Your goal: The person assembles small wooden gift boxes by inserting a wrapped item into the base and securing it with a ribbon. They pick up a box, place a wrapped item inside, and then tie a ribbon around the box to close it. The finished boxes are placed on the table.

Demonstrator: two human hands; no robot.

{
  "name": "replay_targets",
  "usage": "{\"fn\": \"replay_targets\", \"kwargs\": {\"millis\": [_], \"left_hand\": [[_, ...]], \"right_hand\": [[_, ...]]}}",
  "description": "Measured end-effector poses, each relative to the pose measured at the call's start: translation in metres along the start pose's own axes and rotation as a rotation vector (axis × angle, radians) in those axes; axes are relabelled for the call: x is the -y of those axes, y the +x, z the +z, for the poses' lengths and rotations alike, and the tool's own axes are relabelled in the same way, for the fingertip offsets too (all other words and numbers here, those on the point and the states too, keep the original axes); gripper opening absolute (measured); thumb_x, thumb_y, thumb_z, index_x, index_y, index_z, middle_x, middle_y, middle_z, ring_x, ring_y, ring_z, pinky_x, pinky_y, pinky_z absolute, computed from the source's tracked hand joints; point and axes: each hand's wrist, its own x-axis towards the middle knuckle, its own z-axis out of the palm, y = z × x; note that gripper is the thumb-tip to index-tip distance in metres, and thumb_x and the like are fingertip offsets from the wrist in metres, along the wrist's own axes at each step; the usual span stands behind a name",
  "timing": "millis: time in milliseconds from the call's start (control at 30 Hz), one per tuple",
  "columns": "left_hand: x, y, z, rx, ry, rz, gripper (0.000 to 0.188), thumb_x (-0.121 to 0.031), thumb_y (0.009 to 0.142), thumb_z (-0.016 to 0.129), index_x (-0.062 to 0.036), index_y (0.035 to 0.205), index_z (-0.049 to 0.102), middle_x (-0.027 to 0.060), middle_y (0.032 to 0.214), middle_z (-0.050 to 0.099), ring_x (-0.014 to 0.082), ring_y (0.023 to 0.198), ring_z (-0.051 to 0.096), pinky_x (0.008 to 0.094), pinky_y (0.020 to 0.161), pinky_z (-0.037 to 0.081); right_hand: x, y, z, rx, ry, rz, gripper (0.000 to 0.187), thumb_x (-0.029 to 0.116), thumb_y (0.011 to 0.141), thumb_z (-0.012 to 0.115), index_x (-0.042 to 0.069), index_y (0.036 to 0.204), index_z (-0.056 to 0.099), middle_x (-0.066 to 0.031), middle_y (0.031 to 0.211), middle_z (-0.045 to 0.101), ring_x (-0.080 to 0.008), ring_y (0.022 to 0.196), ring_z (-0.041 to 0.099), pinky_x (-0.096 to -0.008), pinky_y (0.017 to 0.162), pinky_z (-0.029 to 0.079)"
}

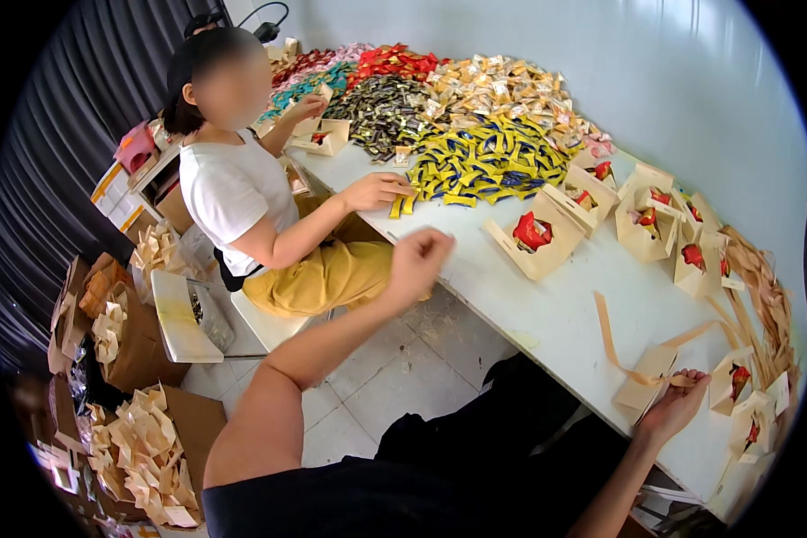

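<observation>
Above the near edge of the table, my left hand (421,263) is raised with its fingers curled together, slightly blurred, and nothing shows in it. My right hand (671,408) pinches a tan ribbon (650,379) against a small cream paper box (638,399) at the right end of the table. The ribbon crosses the box, and one loose end stands up in the air to its left. Between my hands, nearer the left one, is an open cream box (540,244) with a red-wrapped piece inside.
A co-worker (260,188) sits at the left, one hand at a heap of yellow-and-blue packets (484,161). More coloured heaps lie behind. Several filled boxes (646,224) line the wall side, beside a bundle of ribbons (767,296). Cartons of folded boxes (148,457) stand on the floor.
</observation>
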Motion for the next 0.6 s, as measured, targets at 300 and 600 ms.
{"fn": "replay_targets", "kwargs": {"millis": [300, 600], "left_hand": [[0.017, 0.039, -0.014, -0.415, 0.859, 0.804, 0.026, -0.008, 0.087, 0.079, -0.0020, 0.112, 0.076, 0.0170, 0.102, 0.075, 0.0394, 0.084, 0.072, 0.0466, 0.079, 0.060], [0.068, 0.112, -0.054, -0.277, 0.850, 0.437, 0.024, -0.007, 0.091, 0.073, 0.0008, 0.113, 0.078, 0.0207, 0.102, 0.075, 0.0395, 0.091, 0.073, 0.0461, 0.082, 0.059]], "right_hand": [[0.011, -0.008, -0.001, 0.037, -0.227, -0.106, 0.027, 0.029, 0.119, 0.054, 0.003, 0.116, 0.062, -0.0012, 0.099, 0.060, -0.0134, 0.093, 0.058, -0.0314, 0.091, 0.052], [0.010, -0.025, 0.010, 0.135, -0.346, -0.121, 0.032, 0.029, 0.118, 0.054, 0.006, 0.097, 0.059, -0.0010, 0.090, 0.058, -0.0110, 0.087, 0.055, -0.0284, 0.085, 0.046]]}}
